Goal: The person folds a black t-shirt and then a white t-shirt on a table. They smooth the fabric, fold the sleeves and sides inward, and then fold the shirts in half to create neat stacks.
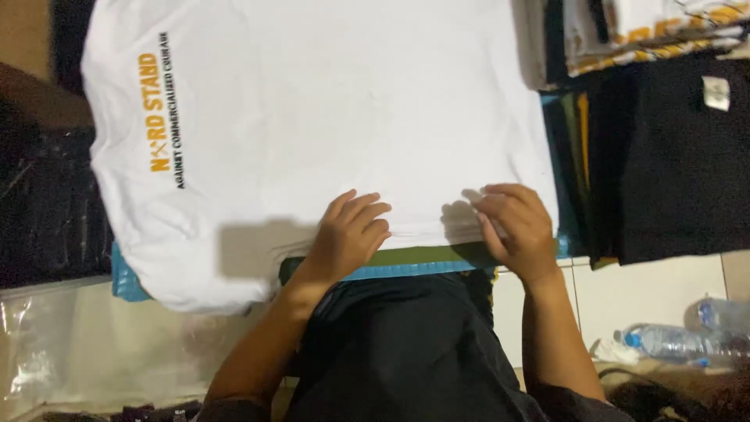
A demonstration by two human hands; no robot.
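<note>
Two bare hands rest on the near hem of a white cotton T-shirt (328,117) that lies spread flat, back up, with an orange and black print near its left end. The left hand (348,234) sits palm down on the hem, fingers curled loosely against the cloth, not clearly pinching anything. The right hand (512,223) lies just to its right on the same edge, fingers bent over the fabric; whether it grips a fold cannot be told.

Nearest the person, a black garment (406,352) covers the lap between the two forearms. Just beyond it, under the shirt's near edge, a strip of olive-green cloth (422,256) and the rim of a light-blue board (129,281) show; the board carries the shirt and sticks out at the near left corner. A clear plastic bag (47,352) lies on the floor at the near left, its contents not visible. At the near right, a clear plastic water bottle (672,342) lies on its side on white floor tiles.

Farther off, to the right of the shirt, a stack of black folded garments (664,172) lies beside the board's right edge, touching the shirt's side. Beyond that, at the far right corner, a pile of white and yellow printed clothes (656,31) sits.
</note>
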